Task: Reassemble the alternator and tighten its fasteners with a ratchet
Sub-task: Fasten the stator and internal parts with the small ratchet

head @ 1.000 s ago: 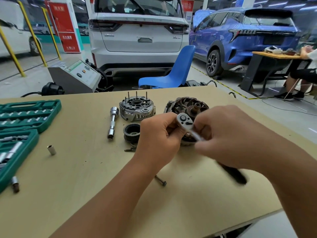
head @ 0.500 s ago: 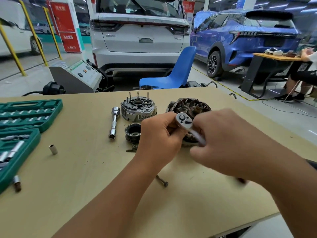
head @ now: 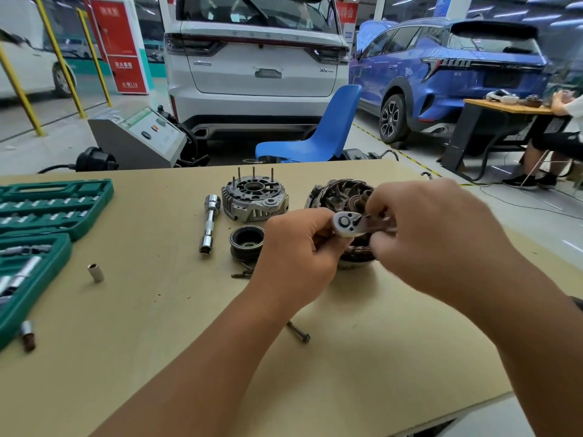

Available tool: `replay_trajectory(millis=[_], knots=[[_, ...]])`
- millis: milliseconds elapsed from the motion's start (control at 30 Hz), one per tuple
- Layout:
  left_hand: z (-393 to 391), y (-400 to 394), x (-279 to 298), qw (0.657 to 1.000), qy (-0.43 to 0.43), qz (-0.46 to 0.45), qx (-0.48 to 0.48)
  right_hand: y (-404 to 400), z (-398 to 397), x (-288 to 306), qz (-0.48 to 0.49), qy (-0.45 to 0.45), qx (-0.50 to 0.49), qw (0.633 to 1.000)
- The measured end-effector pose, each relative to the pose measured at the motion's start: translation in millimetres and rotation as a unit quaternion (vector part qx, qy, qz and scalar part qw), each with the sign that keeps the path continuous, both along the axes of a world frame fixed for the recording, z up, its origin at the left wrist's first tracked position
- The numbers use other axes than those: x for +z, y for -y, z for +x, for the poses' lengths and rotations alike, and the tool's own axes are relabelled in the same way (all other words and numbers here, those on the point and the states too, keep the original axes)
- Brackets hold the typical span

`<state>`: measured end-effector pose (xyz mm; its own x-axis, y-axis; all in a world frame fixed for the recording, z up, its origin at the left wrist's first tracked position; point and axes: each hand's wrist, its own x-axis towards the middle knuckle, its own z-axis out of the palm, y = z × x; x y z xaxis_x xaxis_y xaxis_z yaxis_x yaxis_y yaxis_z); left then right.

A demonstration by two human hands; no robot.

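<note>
My left hand (head: 296, 257) grips the round silver head of the ratchet (head: 347, 223) from the left. My right hand (head: 441, 244) is curled over the ratchet's neck just right of the head and hides the handle; its fingertips are blurred. Behind both hands stands the alternator's stator and rotor half (head: 342, 193) with copper windings. To its left sits the grey end housing (head: 254, 200) with three studs pointing up. A black pulley (head: 246, 242) lies in front of the housing.
A chrome extension with socket (head: 209, 223) lies left of the housing. Small bolts (head: 241, 272) and a longer bolt (head: 298, 332) lie near my left wrist. A loose socket (head: 95, 272) and the green socket case (head: 34, 234) are at left. The table edge runs at lower right.
My right hand slid up the ratchet from the handle towards its head, now covering the handle. My left hand kept its hold on the head.
</note>
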<state>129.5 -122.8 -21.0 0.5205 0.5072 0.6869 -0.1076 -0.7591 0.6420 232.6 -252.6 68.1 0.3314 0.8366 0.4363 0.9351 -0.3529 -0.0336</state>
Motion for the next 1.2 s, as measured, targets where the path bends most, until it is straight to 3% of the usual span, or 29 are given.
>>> replay_trajectory(millis=[100, 267, 400, 533, 633, 800, 933, 1067, 1200], knots=[[-0.3, 1.4, 0.7, 1.0, 0.015, -0.02, 0.012, 1.6, -12.0, -5.5, -0.067, -0.088, 0.069, 0.991], [-1.7, -0.7, 0.7, 1.0, -0.014, 0.002, -0.004, 1.5, 0.0, 5.5, -0.016, -0.002, -0.011, 1.0], [-1.7, -0.5, -0.3, 1.0, 0.002, -0.015, 0.004, 3.9, -8.3, 3.6, -0.103, -0.098, 0.052, 0.988], [-1.7, -0.5, 0.1, 1.0, -0.009, 0.0, -0.006, 4.6, 1.0, 7.9, -0.022, 0.002, -0.001, 1.0], [0.0, 2.1, 1.0, 0.999, 0.02, -0.021, 0.018, 5.2, -10.1, 0.4, -0.087, -0.088, 0.076, 0.989], [-3.5, -3.0, 1.2, 1.0, -0.008, -0.006, -0.001, 2.2, 5.1, 7.6, -0.009, 0.005, 0.009, 1.0], [-0.2, 0.9, 0.8, 0.999, 0.019, -0.018, 0.027, 4.5, -4.0, 1.2, -0.109, -0.129, 0.073, 0.983], [-2.1, -1.5, 1.8, 1.0, -0.003, 0.004, 0.013, 6.3, 8.9, 5.2, -0.018, -0.031, 0.005, 0.999], [0.2, 0.4, 1.7, 0.999, 0.014, 0.0, 0.034, 6.3, -2.3, 3.5, -0.137, -0.123, 0.098, 0.978]])
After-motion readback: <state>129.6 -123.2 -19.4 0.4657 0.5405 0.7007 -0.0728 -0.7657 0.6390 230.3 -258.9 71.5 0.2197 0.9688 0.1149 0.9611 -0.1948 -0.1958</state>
